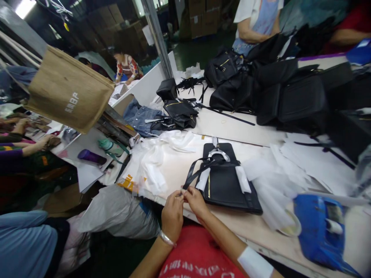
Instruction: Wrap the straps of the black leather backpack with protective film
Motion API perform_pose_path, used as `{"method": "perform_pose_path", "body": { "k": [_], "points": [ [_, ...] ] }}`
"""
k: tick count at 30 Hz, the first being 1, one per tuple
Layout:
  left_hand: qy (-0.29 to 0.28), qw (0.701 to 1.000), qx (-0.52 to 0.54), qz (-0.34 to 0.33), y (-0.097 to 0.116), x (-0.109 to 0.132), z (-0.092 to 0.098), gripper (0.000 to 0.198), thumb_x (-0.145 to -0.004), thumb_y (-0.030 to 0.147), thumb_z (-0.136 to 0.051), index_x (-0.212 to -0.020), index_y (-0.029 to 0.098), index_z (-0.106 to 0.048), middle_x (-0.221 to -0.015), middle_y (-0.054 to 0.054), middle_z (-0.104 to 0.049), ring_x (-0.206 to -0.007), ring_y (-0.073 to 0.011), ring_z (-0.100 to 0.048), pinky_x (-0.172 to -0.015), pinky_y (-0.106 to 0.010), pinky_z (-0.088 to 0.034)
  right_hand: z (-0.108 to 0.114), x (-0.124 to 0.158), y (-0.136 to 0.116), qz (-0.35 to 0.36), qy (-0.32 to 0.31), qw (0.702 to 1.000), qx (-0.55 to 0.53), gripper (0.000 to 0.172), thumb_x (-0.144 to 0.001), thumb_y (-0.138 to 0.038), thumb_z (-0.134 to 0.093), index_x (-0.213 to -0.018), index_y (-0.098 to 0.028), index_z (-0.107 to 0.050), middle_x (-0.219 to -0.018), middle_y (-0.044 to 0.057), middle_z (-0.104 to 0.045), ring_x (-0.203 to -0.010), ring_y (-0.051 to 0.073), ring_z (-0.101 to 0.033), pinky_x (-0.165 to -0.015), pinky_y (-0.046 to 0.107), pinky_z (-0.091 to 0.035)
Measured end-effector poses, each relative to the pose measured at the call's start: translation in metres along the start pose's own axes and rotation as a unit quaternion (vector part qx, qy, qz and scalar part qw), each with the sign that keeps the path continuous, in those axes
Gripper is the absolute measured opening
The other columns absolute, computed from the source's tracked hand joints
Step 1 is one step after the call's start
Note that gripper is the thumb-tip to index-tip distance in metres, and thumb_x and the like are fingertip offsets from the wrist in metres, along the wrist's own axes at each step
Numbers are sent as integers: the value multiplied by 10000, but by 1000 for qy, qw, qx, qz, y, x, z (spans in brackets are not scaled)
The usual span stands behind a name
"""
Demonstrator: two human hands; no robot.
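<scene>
Work table (pixel 180 166), pale-topped, extending across the view. A pile of black bags (pixel 303 100) covers its far right part. A black backpack (pixel 226 187) lies flat at the near edge, in front of the person and just right of the hands; white wrapping (pixel 243 179) covers parts of its front. A blue container (pixel 307 227) stands near it, farther right. The left hand (pixel 173 210) and right hand (pixel 195 200) meet at the table edge, fingers clamped on the end of a black strap (pixel 190 178); finer detail is too small to tell. A silver bangle (pixel 167 238) encircles the left wrist.
</scene>
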State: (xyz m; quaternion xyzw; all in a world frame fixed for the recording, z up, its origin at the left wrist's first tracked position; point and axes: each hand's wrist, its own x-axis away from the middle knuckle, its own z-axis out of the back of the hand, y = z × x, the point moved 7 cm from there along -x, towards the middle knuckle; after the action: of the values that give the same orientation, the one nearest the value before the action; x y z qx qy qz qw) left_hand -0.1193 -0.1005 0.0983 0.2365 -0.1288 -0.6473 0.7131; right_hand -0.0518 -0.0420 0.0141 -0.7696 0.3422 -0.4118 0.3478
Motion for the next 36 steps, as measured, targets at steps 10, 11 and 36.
{"method": "perform_pose_path", "body": {
  "k": [10, 11, 36],
  "points": [
    [-117, 910, 334, 217, -67, -17, -15, 262, -801, 330, -570, -978, 137, -566, -750, -22, -632, -676, -153, -592, -643, -270, -471, -1, -2, -8, 30, -72, 997, -2, 305, -749, -419, -620, -905, -158, -645, -777, 25, -636, -685, 164, -586, -645, 299, -490],
    [-144, 908, 339, 200, -65, -20, -16, 278, -792, 346, -583, -980, 142, -583, -818, -40, -649, -736, -164, -598, -677, -278, -473, -1, -2, -10, 23, -77, 997, -16, 312, -739, -418, -635, -912, -159, -648, -791, 28, -641, -701, 164, -586, -658, 297, -487],
    [-336, 821, 409, 215, -46, -13, -24, 493, -868, 535, -419, -1105, 136, -583, -921, -106, -672, -765, -183, -618, -690, -288, -464, 11, -11, -16, 23, -64, 997, -43, 348, -749, -390, -652, -1016, -167, -659, -698, 6, -617, -663, 157, -554, -694, 309, -438]
  ]
}}
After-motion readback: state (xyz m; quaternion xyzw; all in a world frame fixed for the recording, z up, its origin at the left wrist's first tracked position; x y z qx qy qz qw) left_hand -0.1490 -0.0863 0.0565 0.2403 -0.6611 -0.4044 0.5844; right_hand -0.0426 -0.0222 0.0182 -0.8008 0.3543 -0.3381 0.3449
